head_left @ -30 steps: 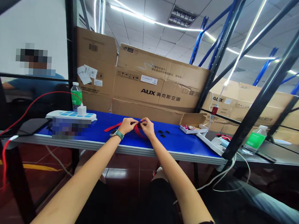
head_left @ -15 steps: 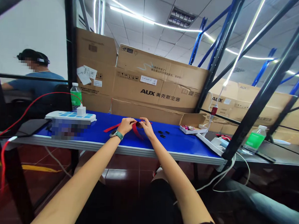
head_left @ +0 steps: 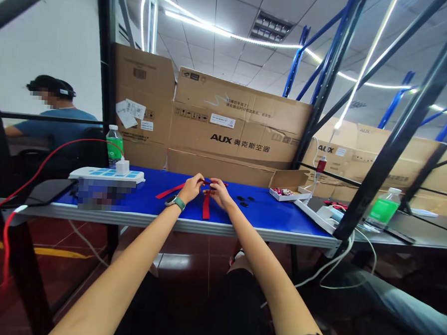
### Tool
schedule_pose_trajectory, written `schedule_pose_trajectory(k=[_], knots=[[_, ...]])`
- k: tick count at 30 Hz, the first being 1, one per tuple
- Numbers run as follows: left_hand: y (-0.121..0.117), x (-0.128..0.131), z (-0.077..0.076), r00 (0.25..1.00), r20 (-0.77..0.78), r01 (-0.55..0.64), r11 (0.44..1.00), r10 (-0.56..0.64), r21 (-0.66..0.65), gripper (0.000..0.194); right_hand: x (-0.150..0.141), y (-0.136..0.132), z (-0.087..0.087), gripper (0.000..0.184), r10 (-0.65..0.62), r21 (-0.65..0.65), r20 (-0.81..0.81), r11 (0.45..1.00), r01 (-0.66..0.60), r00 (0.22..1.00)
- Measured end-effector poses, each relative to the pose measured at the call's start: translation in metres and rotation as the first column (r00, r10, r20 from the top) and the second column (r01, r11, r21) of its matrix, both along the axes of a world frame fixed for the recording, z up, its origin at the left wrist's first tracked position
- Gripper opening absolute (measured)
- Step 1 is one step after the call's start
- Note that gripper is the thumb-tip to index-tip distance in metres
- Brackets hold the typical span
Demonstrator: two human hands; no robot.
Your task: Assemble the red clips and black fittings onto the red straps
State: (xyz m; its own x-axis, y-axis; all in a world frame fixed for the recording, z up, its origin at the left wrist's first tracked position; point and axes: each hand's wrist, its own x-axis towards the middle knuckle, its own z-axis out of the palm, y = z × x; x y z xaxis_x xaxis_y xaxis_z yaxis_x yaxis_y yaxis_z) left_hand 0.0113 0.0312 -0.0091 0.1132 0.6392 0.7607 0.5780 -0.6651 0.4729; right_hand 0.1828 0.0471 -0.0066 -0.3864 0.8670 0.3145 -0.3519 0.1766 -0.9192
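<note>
Both my hands meet over the blue table top. My left hand, with a green-strapped watch at the wrist, pinches a red strap. My right hand grips the same strap close by, fingers bent. One end of the strap hangs toward the table's front edge. Another red length reaches out to the left of my left hand. A small dark part seems to be between my fingertips, too hidden to name. Several small black pieces lie to the right of my right hand.
A white power strip with a charger stands at the left, near a green-labelled bottle. An open small box sits at the right. Cardboard walls the back. Another person sits beyond the left post.
The strap's loose end, curved and blurred before, now hangs straight down between my hands. My left hand has turned slightly upward, and my right fingers have curled in more.
</note>
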Motion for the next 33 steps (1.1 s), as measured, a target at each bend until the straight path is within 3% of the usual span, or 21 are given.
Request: schedule_pose_trajectory(k=[3,6,9,12,14,17,19,21,27,30,33], knots=[[0.000,0.000,0.000,1.000,0.002,-0.019,1.000,0.019,0.019,0.010,0.003,0.003,-0.001,0.046,-0.074,0.037,0.030,0.997,0.072,0.997],[0.000,-0.003,0.000,0.991,0.004,-0.133,0.990,0.133,0.052,0.011,0.007,0.005,-0.004,0.037,-0.238,0.244,0.259,0.954,0.175,0.936],[0.000,-0.008,-0.001,0.950,0.017,-0.311,0.949,0.311,0.055,0.012,0.008,0.001,-0.006,0.015,-0.486,0.598,0.524,0.795,0.105,0.700],[0.001,-0.013,-0.005,0.897,0.020,-0.442,0.897,0.442,-0.010,0.012,0.003,-0.008,-0.005,0.013,-0.643,0.749,0.619,0.656,-0.094,0.451],[0.003,-0.015,-0.007,0.899,0.019,-0.438,0.899,0.438,-0.028,0.013,-0.001,-0.014,-0.003,0.020,-0.711,0.772,0.621,0.627,-0.104,0.328],[0.007,-0.014,-0.006,0.961,0.002,-0.275,0.961,0.275,0.007,0.016,-0.001,-0.021,0.001,0.040,-0.772,0.789,0.599,0.615,0.010,0.216],[0.007,-0.012,-0.005,0.989,-0.036,-0.140,0.990,0.141,0.020,0.016,0.004,-0.023,0.003,0.039,-0.791,0.804,0.573,0.593,0.042,0.214],[0.006,-0.010,-0.003,0.993,-0.051,-0.105,0.994,0.107,0.038,0.016,0.008,-0.024,0.006,0.033,-0.810,0.829,0.540,0.559,0.019,0.228],[-0.005,-0.005,0.001,0.936,-0.039,-0.347,0.934,0.351,0.083,0.015,0.002,-0.027,0.010,0.028,-0.829,0.878,0.473,0.473,-0.079,0.298],[-0.010,-0.002,0.002,0.898,-0.051,-0.432,0.898,0.436,0.082,0.017,-0.002,-0.026,0.010,0.028,-0.824,0.875,0.475,0.480,-0.064,0.309],[-0.013,0.000,0.003,0.906,-0.112,-0.400,0.912,0.408,0.089,0.019,0.001,-0.022,0.008,0.031,-0.809,0.857,0.503,0.512,-0.055,0.303]])
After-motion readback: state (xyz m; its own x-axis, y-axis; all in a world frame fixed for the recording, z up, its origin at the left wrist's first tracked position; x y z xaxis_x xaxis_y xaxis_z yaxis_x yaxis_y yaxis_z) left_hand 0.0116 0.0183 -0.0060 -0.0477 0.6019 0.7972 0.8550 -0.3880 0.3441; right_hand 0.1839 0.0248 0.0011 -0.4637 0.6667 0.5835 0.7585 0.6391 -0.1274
